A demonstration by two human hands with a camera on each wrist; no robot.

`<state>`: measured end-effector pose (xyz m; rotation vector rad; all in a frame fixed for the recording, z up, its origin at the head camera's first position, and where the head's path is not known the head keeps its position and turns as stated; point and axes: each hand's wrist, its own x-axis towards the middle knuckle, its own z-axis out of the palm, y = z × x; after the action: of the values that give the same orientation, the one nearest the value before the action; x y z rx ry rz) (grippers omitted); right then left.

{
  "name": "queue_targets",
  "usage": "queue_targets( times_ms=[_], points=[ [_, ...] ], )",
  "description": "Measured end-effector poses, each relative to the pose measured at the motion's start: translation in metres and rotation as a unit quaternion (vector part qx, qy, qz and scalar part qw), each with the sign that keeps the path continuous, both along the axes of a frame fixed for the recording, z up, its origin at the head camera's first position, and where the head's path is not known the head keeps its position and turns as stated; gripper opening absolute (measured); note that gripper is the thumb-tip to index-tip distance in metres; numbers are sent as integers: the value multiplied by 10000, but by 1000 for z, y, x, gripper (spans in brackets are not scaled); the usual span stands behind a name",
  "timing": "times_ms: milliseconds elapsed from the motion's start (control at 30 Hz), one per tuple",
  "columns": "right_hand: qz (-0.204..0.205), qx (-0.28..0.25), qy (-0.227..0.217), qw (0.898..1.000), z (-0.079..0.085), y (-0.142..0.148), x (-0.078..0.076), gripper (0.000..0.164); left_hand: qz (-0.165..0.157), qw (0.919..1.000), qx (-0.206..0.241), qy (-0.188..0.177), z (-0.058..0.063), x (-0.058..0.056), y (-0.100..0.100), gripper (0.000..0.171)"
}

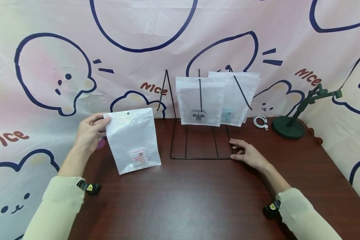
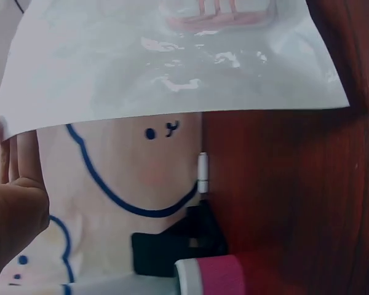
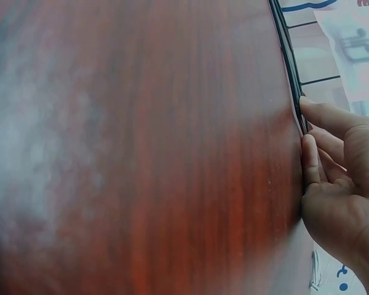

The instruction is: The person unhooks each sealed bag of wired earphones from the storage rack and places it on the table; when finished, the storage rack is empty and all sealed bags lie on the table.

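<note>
White pouch point(image 1: 132, 138); black wire rack point(image 1: 201, 158)

Pouch: at rack's eight o'clock, its ten o'clock corner pinched by left hand point(image 1: 89, 132). Right hand point(image 1: 249, 154): fingertips at rack's four o'clock base corner; grip or touch, cannot tell.

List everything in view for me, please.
Table: one, brown, beneath
Printed backdrop: one, pale, behind
Wire rack: one, black, on table
Hanging pouches: two or more, white, rack
Held pouch: one, white, left of rack
Stand: one, green, right rear
Cable: one, white, beside stand
Rounded bumps: two, brown, right edge
Cylinder: one, white-pink, left wrist view
Unclear item: one, dark, beside cylinder
Small piece: one, white, same view
Wrist cameras: two, black, wrists
Sleeves: two, pale, both arms
Left hand: one, gripping held pouch
Right hand: one, touching rack
</note>
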<state>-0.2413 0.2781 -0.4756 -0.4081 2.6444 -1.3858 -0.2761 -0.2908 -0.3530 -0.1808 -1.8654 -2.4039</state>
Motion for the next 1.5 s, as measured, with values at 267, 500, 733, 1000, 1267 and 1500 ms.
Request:
queue_targets(
  times_ms=[267,500,733,1000,1267,1500],
  points=[
    [-46,13,76,10000,-10,5,-5,64,412,9964,-460,-579,-22,-28,9,20],
    [-18,-58,37,10000,-7,3,-4,65,777,9842,-1135,-1114,-39,-44,20,41],
    [-33,-156,-54,9999,8,-5,4,63,645,9733,-1713,-1385,-59,-58,26,55],
    [54,-85,43,9999,3,-3,2,63,575,9494,-2466,-1856,-81,-68,31,59],
    [-12,-101,10,9999,13,-7,6,62,202,9426,-2643,-2032,-88,-71,42,71],
    [-51,-87,31,9999,-10,6,-4,64,-114,9376,-2731,-2151,-95,-72,50,71]
  ],
)
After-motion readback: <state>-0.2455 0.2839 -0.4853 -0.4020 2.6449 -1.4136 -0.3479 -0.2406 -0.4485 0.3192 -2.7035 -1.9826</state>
